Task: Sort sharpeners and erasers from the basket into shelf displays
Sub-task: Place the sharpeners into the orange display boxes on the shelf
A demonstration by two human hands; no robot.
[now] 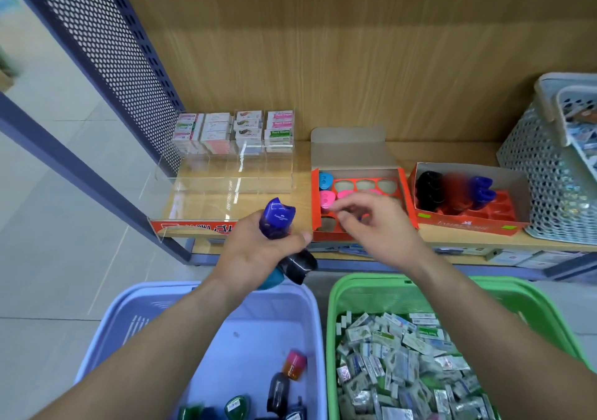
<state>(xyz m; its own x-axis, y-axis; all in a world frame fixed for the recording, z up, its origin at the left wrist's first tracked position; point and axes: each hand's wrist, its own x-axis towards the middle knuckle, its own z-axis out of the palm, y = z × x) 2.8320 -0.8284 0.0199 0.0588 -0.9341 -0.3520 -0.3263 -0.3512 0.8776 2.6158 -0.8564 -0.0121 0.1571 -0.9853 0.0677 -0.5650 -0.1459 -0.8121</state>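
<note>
Orange cardboard tray (316, 193) on the shelf (458, 237) is where I am working. A light-blue sharpener (325, 180) and a few pink sharpeners (326, 199) sit in its left sockets, and most of the other sockets I can see are empty.

My left hand (255, 251) grips a handful of stock just in front of the shelf edge. Its fingers and thumb wrap round a blue sharpener (279, 214) that sticks up, with a black sharpener (298, 266) and a teal sharpener (271, 282) poking out below the palm. My right hand (378, 222) hovers over the tray beside the pink ones, fingers loosely curled and blurred; I cannot tell whether they pinch anything.

I judge the step to be seating sharpeners one at a time. To do it well, I would pass a single piece from left to right and check its colour. The dark blue and black look better suited to the second box (468, 225), where black, red and blue ones already stand. Each should go down upright into an empty socket without knocking its neighbours.

More sharpeners lie in the lavender basket (200, 293) below. The erasers (403, 355) fill the green basket (332, 306) beside it.
</note>
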